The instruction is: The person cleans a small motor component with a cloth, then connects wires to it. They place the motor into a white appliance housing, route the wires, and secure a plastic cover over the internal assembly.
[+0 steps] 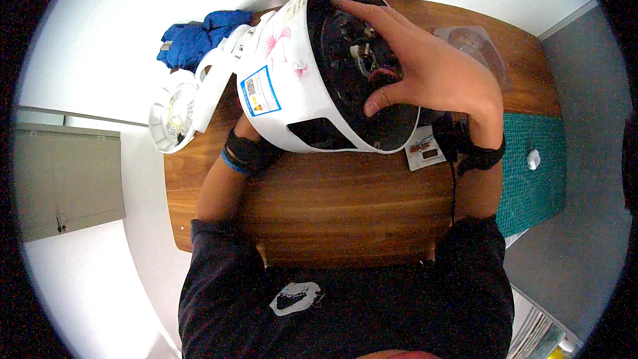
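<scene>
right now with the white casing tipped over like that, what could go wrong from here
The tilted white casing could slip or roll on the table if its support loosens.
The right hand is spread across its open end, so fingers might snag the exposed inner parts.
The small white plate near the rim could get knocked.

Taking the tabletop (359, 206) as a dial, we list: cylindrical casing (286, 86), toward eleven o'clock; cloth bundle (199, 40), ten; vented cover (174, 110), nine; clear tray (475, 43), two; mat (531, 193), three, bearing one small piece (533, 159). Between casing and mat we enter a square plate (425, 149).
</scene>
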Motion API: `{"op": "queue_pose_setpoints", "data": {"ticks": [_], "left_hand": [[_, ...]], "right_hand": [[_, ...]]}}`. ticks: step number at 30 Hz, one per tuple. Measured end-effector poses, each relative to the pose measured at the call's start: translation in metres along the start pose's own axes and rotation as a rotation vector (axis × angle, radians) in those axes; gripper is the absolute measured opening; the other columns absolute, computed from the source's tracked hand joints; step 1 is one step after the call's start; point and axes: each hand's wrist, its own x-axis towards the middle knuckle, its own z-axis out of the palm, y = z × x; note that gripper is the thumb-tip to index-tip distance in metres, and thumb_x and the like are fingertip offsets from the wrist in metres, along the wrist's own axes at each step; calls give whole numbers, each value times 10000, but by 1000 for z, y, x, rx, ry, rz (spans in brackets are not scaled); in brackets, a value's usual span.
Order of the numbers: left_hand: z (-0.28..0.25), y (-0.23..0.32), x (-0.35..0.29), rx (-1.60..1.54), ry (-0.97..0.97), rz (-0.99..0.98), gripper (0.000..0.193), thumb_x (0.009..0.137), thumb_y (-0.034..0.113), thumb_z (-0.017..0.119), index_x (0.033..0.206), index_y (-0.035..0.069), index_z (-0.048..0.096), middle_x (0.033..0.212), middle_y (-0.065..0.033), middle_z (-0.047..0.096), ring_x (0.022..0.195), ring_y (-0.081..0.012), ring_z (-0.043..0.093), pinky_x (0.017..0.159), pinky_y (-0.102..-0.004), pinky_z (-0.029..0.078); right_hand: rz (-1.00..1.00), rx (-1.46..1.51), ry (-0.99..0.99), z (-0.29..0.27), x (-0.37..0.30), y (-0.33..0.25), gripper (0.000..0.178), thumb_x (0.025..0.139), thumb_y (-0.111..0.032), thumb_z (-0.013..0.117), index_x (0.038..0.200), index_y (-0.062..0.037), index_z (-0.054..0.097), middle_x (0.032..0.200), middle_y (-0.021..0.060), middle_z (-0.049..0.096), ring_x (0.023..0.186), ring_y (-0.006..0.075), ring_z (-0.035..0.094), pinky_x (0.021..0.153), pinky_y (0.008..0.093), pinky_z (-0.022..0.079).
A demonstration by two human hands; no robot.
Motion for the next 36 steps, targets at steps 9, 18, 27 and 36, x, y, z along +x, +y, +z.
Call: {"op": "queue_pose_setpoints", "data": {"ticks": [9,18,27,36], "left_hand": [[-14,3,-10,32,33,-11,592,1151,338,488,1644,39,358,1580,-156,541,1399,-299,576,1169,-457,504],[-40,22,-38,71,69,-19,593,1155,344,475,1648,38,350,1587,-155,536,1404,-305,574,1171,-466,503],[-36,21,-46,77,91,-30,593,1158,354,462,1647,36,349,1583,-156,539,1400,-308,577,1166,-471,508],[-7,6,-42,33,139,-28,596,1156,382,442,1630,28,368,1545,-162,565,1370,-306,601,1134,-462,529]], "right_hand": [[15,-28,-16,7,3,-12,1187,668,-178,949,1666,-166,306,1578,265,439,1467,483,459,1218,490,423],[-41,-3,69,29,12,2,1257,598,-74,967,1664,-110,302,1651,228,367,1557,451,339,1284,479,340],[-26,-26,110,38,6,6,1233,602,-82,978,1645,-117,322,1666,236,322,1564,478,309,1297,489,334],[124,161,126,65,-19,35,1279,590,-218,1034,1631,-57,307,1693,275,240,1595,479,227,1314,502,280]]}}
